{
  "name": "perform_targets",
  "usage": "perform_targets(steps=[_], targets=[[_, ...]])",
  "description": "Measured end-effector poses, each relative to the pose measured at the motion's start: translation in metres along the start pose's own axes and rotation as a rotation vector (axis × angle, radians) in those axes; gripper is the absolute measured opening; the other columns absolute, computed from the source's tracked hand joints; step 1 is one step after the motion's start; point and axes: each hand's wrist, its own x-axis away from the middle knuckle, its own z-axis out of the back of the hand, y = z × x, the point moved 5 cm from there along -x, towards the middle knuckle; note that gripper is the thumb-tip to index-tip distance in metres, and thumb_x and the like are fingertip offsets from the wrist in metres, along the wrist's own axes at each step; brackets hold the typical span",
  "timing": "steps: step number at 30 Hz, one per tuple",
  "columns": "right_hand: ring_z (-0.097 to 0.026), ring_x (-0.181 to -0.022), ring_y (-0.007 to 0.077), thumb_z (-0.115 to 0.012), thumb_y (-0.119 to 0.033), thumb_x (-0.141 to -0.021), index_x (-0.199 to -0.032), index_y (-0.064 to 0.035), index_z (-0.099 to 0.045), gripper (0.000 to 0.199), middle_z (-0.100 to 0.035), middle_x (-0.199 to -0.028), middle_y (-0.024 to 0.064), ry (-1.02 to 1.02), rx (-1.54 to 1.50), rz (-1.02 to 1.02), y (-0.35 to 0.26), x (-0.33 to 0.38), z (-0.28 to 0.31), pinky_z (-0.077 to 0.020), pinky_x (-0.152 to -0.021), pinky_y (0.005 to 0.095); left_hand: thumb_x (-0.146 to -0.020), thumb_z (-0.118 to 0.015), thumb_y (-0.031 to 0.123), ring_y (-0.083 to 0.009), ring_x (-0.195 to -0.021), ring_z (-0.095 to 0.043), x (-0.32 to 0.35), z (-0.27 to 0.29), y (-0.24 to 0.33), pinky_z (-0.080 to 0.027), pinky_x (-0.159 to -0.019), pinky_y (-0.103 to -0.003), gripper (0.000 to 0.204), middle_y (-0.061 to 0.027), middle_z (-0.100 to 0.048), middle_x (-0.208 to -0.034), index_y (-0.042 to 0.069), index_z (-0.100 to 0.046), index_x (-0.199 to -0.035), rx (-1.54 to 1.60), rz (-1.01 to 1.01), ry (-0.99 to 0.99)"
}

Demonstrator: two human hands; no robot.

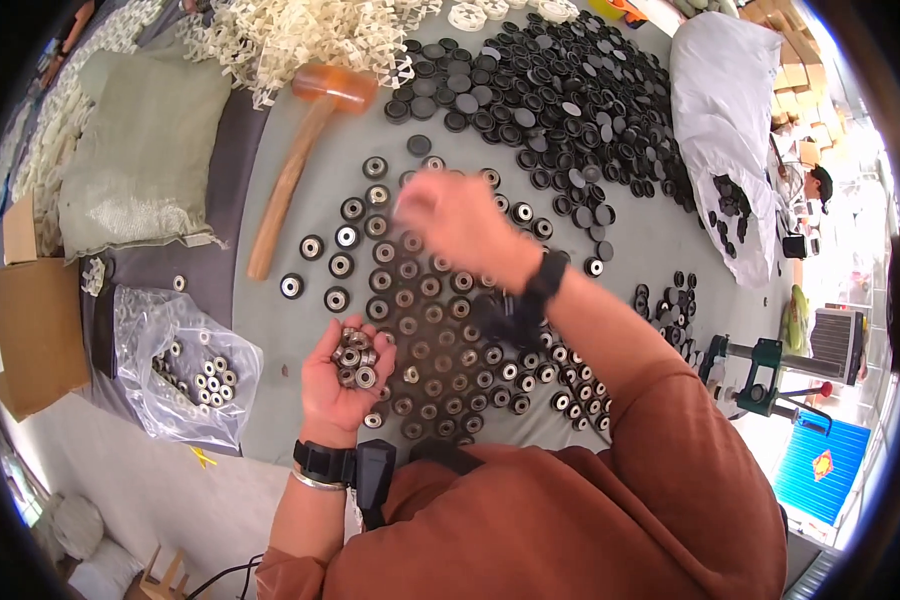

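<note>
My left hand (333, 395) is cupped palm up near the front of the table, with a small heap of metal ball bearings (358, 357) in it. My right hand (455, 215) reaches over the far part of the rows of black wheels (341, 264), many with a bright metal bearing in the middle. Motion smears its fingers, so whether they hold anything cannot be made out. Beyond the rows lies a heap of black round caps or rings (590, 95). A mallet (295, 170) with an orange head and wooden handle lies to the left.
At the left lie a clear plastic bag (185, 370) of bearings, a stuffed woven sack (140, 140) and a cardboard box (40, 330). White plastic parts (270, 40) are piled at the back. A white sack (725, 130) and a green press-like tool (765, 375) are at the right.
</note>
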Motion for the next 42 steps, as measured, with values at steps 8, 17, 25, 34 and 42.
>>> perform_targets(steps=[8,17,25,34,42], targets=[[-0.061,-0.056,0.0097,-0.07,-0.019,-0.068,-0.078,-0.004,-0.066,0.019,-0.064,-0.066,0.0033,-0.023,-0.424,-0.723,0.153,-0.065,-0.005,-0.0459,-0.046,0.0211,-0.09,-0.046,0.026,-0.0254,-0.081,-0.058,0.005,0.006,-0.007,-0.05,-0.076,-0.045,0.02,-0.0087,-0.059,-0.086,0.009,-0.055,-0.091,-0.051,0.079,-0.037],[-0.052,-0.045,0.0101,-0.073,-0.029,-0.063,-0.066,-0.0104,-0.066,0.02,-0.06,-0.056,0.0012,-0.069,-0.257,-0.713,0.157,-0.072,-0.007,-0.0418,-0.046,0.0237,-0.089,-0.047,0.026,-0.025,-0.08,-0.058,0.005,0.011,-0.007,-0.05,-0.075,-0.045,0.019,-0.0086,-0.059,-0.086,0.009,-0.055,-0.091,-0.019,0.076,-0.013],[-0.06,-0.068,0.0256,-0.067,-0.046,-0.06,-0.06,-0.009,-0.066,0.038,-0.062,-0.06,0.0074,-0.5,0.488,-0.485,0.145,-0.086,0.004,-0.0469,-0.065,0.0329,-0.089,-0.048,0.026,-0.0245,-0.08,-0.057,0.016,0.004,-0.003,-0.05,-0.074,-0.043,0.019,-0.0075,-0.058,-0.086,0.008,-0.054,-0.091,-0.007,0.061,-0.075],[-0.058,-0.084,0.0346,-0.064,-0.029,-0.071,-0.085,0.001,-0.063,0.034,-0.061,-0.086,0.0195,-0.158,0.475,-0.265,0.117,-0.127,-0.012,-0.047,-0.076,0.0391,-0.089,-0.049,0.026,-0.0257,-0.081,-0.058,0.02,0.011,0.0,-0.052,-0.073,-0.042,0.02,-0.009,-0.059,-0.085,0.007,-0.056,-0.089,0.002,0.055,-0.075],[-0.055,-0.086,0.0333,-0.066,-0.025,-0.068,-0.09,-0.0046,-0.062,0.03,-0.057,-0.088,0.0181,-0.013,0.387,-0.135,0.06,-0.061,-0.011,-0.0454,-0.074,0.0402,-0.089,-0.047,0.025,-0.0265,-0.087,-0.057,0.011,0.009,0.008,-0.049,-0.08,-0.042,0.022,-0.0099,-0.059,-0.089,0.006,-0.056,-0.095,0.005,-0.017,-0.048]])
